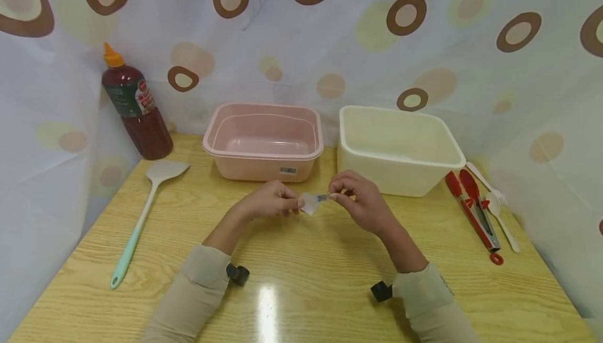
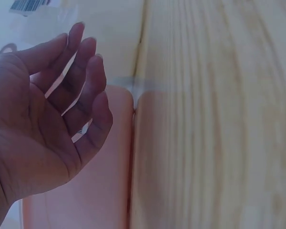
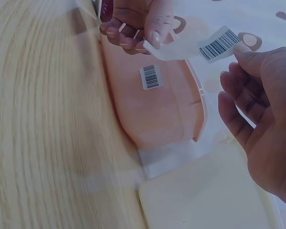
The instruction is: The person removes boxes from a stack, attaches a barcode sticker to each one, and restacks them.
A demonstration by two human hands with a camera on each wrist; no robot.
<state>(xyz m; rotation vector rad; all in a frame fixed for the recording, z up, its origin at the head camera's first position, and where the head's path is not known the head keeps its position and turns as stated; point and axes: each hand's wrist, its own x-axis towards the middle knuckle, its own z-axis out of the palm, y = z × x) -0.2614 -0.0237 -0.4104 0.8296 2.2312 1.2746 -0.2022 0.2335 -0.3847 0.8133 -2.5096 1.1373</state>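
Above the table, in front of the two tubs, my left hand (image 1: 270, 200) pinches a strip of whitish backing paper (image 1: 309, 203) between thumb and fingers. A barcode sticker (image 3: 219, 44) lies at the strip's other end, and my right hand (image 1: 361, 204) pinches its outer edge. Whether the sticker still clings to the paper is hard to tell. The pink tub (image 1: 264, 169) behind my left hand bears a similar barcode label (image 3: 151, 77) on its front wall. Just behind my right hand is the cream tub (image 1: 391, 176), with no label visible on its front.
At left, a spatula (image 1: 147, 212) with a mint handle lies near a red sauce bottle (image 1: 146, 123). Red-handled tongs (image 1: 476, 217), a white spoon (image 1: 504, 222) and a white fork (image 1: 485, 180) lie at right. A patterned sheet (image 1: 301, 50) hangs behind the table (image 1: 301, 280).
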